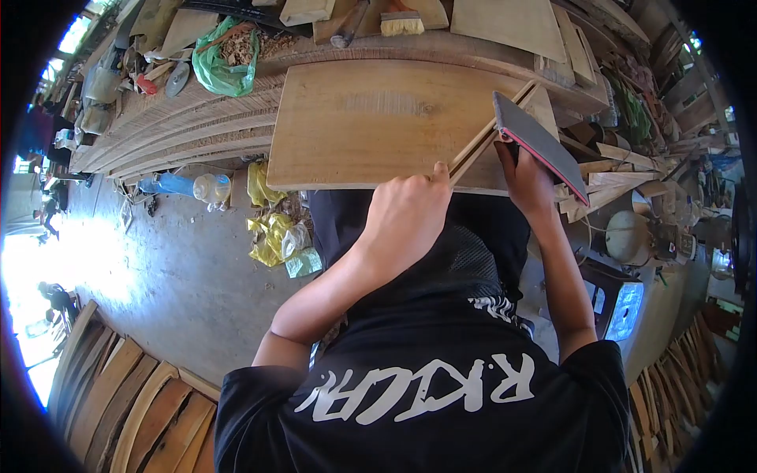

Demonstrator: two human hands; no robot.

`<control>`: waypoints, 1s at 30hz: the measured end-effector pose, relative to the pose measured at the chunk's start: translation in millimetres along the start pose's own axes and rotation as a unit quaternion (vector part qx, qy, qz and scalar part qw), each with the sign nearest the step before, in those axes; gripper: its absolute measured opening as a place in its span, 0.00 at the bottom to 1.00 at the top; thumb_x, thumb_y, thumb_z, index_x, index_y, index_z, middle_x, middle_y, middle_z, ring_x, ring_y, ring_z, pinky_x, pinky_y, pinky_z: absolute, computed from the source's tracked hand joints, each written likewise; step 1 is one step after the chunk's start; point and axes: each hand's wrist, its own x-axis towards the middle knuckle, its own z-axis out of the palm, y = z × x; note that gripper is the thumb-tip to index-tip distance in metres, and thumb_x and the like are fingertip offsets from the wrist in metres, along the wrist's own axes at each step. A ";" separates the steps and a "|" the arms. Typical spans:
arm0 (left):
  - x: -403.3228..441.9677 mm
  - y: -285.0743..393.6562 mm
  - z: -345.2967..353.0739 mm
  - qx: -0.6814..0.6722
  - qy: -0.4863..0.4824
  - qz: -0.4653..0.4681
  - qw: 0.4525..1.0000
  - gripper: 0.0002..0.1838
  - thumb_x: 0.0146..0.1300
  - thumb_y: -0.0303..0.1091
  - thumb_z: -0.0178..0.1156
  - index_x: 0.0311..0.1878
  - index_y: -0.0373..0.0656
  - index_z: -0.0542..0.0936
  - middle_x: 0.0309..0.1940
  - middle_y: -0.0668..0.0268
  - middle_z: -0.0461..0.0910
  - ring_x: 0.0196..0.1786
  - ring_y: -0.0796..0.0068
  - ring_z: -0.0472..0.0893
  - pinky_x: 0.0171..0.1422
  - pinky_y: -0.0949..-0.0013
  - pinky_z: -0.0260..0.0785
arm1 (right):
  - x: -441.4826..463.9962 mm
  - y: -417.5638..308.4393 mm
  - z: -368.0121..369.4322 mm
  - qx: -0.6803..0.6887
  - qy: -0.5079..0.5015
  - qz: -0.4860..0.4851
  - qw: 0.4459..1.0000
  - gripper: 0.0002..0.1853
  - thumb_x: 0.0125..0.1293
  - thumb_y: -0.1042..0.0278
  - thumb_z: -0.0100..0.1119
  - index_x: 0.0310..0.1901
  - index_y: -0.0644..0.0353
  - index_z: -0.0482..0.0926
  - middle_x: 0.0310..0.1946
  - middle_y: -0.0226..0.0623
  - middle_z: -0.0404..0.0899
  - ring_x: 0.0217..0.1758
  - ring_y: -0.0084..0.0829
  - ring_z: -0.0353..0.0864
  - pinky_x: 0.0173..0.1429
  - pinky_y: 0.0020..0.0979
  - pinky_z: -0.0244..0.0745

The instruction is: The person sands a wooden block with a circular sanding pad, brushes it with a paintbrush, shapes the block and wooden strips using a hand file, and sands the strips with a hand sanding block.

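My left hand [410, 213] is closed around the near end of a slim wooden strip [471, 150] with a lengthwise line or groove. The strip slants away to the right over a broad wooden board [339, 126], which has a scuffed patch near its far side. At the strip's right side, my right hand [528, 177] is closed on a flat grey sanding pad [540, 140] with a pinkish-red edge. The pad is tilted and overlaps the strip; whether it presses on it I cannot tell. Some of my right fingers are hidden behind the pad.
Beyond the board lie a brush [402, 22], a wooden-handled tool [349, 25] and a green plastic bag [225, 63] with shavings. Long curved planks [197, 118] extend left. Yellow bags [270, 236] rest on the floor; wood offcuts [619, 177] are at right.
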 end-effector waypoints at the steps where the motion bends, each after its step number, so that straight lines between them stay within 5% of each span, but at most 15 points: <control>1: 0.5 0.3 -0.6 -0.023 0.006 -0.010 1.000 0.20 0.71 0.39 0.62 0.59 0.35 0.81 0.28 0.47 0.85 0.34 0.45 0.87 0.42 0.49 0.80 | 0.0 0.7 -0.7 -0.006 0.009 -0.017 1.000 0.23 0.78 0.51 0.59 0.59 0.64 0.79 0.49 0.61 0.82 0.53 0.63 0.81 0.55 0.53 0.76; 4: -2.5 -1.8 0.2 -0.098 0.018 -0.022 0.995 0.18 0.71 0.37 0.62 0.55 0.34 0.83 0.29 0.44 0.85 0.36 0.41 0.86 0.45 0.47 0.79 | 1.7 -6.5 -3.2 -0.026 0.026 -0.015 0.999 0.18 0.76 0.52 0.62 0.54 0.58 0.84 0.44 0.49 0.85 0.48 0.54 0.85 0.50 0.48 0.78; 10: -5.9 -34.3 4.3 -0.333 0.011 -0.002 0.943 0.26 0.68 0.49 0.67 0.54 0.31 0.83 0.35 0.40 0.85 0.43 0.38 0.86 0.52 0.51 0.78 | -2.3 4.2 6.2 -0.063 0.013 -0.027 0.998 0.20 0.76 0.50 0.61 0.55 0.60 0.83 0.46 0.53 0.85 0.49 0.56 0.85 0.50 0.49 0.79; 11: -7.6 -44.6 4.2 -0.340 -0.070 -0.020 0.937 0.36 0.66 0.55 0.69 0.63 0.30 0.78 0.47 0.38 0.85 0.50 0.39 0.85 0.57 0.55 0.77 | -2.6 3.7 6.8 -0.061 0.012 -0.024 0.998 0.21 0.77 0.49 0.60 0.56 0.60 0.83 0.46 0.54 0.85 0.49 0.58 0.84 0.51 0.50 0.78; 14: -26.5 -57.3 19.2 -0.284 -0.036 0.049 0.957 0.42 0.66 0.55 0.68 0.71 0.32 0.71 0.56 0.38 0.82 0.55 0.41 0.84 0.61 0.57 0.75 | -7.6 1.0 7.2 -0.058 0.000 -0.010 0.998 0.22 0.78 0.48 0.58 0.57 0.62 0.81 0.47 0.57 0.84 0.50 0.61 0.83 0.52 0.52 0.78; 15: -29.4 -59.6 17.5 -0.326 -0.099 0.009 0.940 0.45 0.65 0.49 0.70 0.78 0.34 0.63 0.58 0.38 0.81 0.55 0.47 0.84 0.64 0.60 0.74 | -8.1 1.1 6.6 -0.059 -0.006 -0.005 0.998 0.22 0.78 0.48 0.58 0.57 0.61 0.81 0.47 0.56 0.84 0.50 0.61 0.83 0.51 0.52 0.78; 20: -35.7 -57.7 15.0 -0.497 -0.066 0.014 0.865 0.41 0.68 0.34 0.67 0.80 0.36 0.62 0.59 0.50 0.80 0.55 0.64 0.83 0.63 0.63 0.74 | -4.2 -2.4 4.9 -0.042 0.038 -0.018 0.998 0.22 0.77 0.49 0.60 0.55 0.63 0.81 0.44 0.54 0.85 0.47 0.60 0.84 0.49 0.52 0.78; 24: -33.6 -34.8 -24.0 -0.642 -0.128 -0.056 0.753 0.40 0.70 0.27 0.62 0.83 0.37 0.58 0.62 0.50 0.77 0.54 0.63 0.83 0.58 0.65 0.76 | 5.0 2.6 10.7 0.010 0.084 0.007 0.996 0.21 0.76 0.52 0.62 0.52 0.65 0.80 0.42 0.56 0.84 0.45 0.60 0.84 0.49 0.52 0.77; 25: -29.1 -36.8 -17.0 -0.665 -0.138 -0.061 0.731 0.38 0.76 0.36 0.58 0.83 0.36 0.56 0.65 0.44 0.75 0.54 0.59 0.84 0.53 0.63 0.80 | 5.9 3.5 13.3 0.025 0.092 0.015 0.995 0.20 0.76 0.52 0.62 0.52 0.65 0.79 0.41 0.56 0.84 0.45 0.61 0.84 0.49 0.52 0.77; 28: -20.5 -33.4 -14.7 -0.882 -0.175 -0.061 0.434 0.38 0.82 0.48 0.50 0.83 0.33 0.55 0.67 0.40 0.73 0.51 0.58 0.84 0.51 0.59 0.82 | 8.0 -1.8 15.7 0.038 0.092 0.062 0.993 0.16 0.72 0.61 0.67 0.54 0.60 0.78 0.40 0.46 0.84 0.42 0.50 0.86 0.47 0.48 0.76; 29: -17.7 -20.3 -20.7 -0.878 -0.154 -0.109 0.440 0.37 0.84 0.53 0.43 0.82 0.32 0.56 0.62 0.40 0.77 0.42 0.61 0.85 0.42 0.62 0.83 | 8.8 -0.7 16.0 0.049 0.094 0.062 0.992 0.16 0.73 0.61 0.67 0.54 0.60 0.78 0.40 0.46 0.84 0.41 0.49 0.86 0.47 0.48 0.76; 30: -14.1 -22.3 -11.8 -0.898 -0.168 -0.116 0.390 0.36 0.84 0.52 0.43 0.81 0.32 0.56 0.58 0.42 0.79 0.39 0.62 0.85 0.38 0.64 0.82 | 8.6 1.1 16.4 0.060 0.095 0.062 0.992 0.16 0.73 0.61 0.67 0.54 0.61 0.78 0.39 0.46 0.84 0.40 0.48 0.86 0.47 0.47 0.77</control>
